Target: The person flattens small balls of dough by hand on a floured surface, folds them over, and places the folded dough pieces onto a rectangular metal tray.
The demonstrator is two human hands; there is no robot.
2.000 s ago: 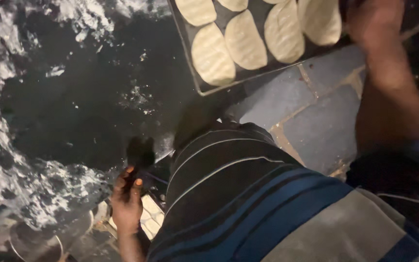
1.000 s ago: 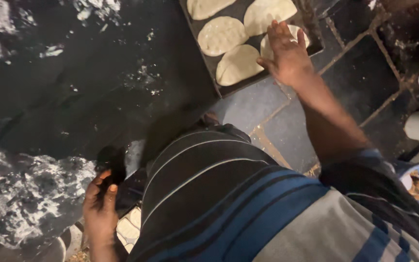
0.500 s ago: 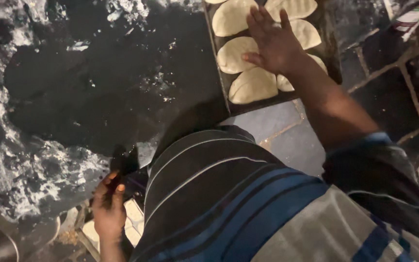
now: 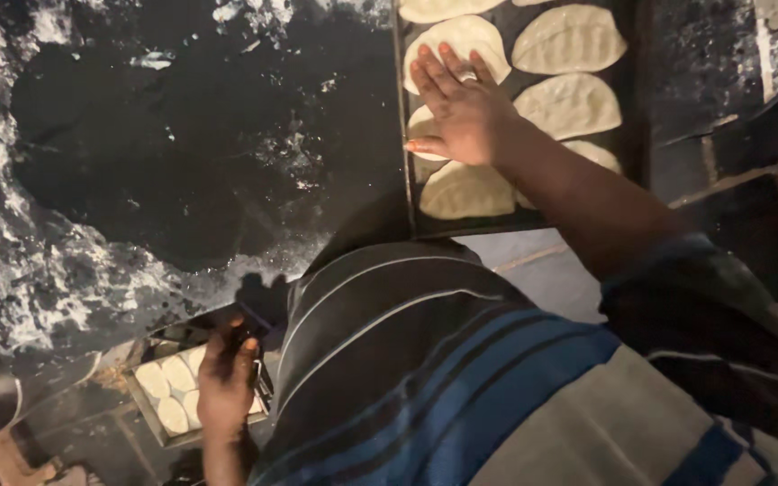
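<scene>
The dough pieces (image 4: 567,106), pale half-moon shapes, lie in rows on a dark baking tray (image 4: 634,135) at the top right of the head view, the tray resting on a black tabletop (image 4: 182,153) streaked with flour. The right hand (image 4: 461,112) lies flat over them, fingers (image 4: 447,72) spread and open, palm pressing or settling one piece near the tray's left rim; nothing is gripped. The step in hand looks like arranging or flattening pieces on the tray. Any next move there calls for a light, flat touch, since the pieces sit close, some touching or overlapping.

Low on the left, the left hand (image 4: 225,382) reaches down beside the striped shirt (image 4: 425,378) to a smaller tray (image 4: 141,405) holding more pale pieces, below the tabletop's edge. Its fingers curl around something dark; I cannot tell what.

The big tray's near edge sits at the tabletop's border, close to the body. Open room lies to the left, on the floured surface.
</scene>
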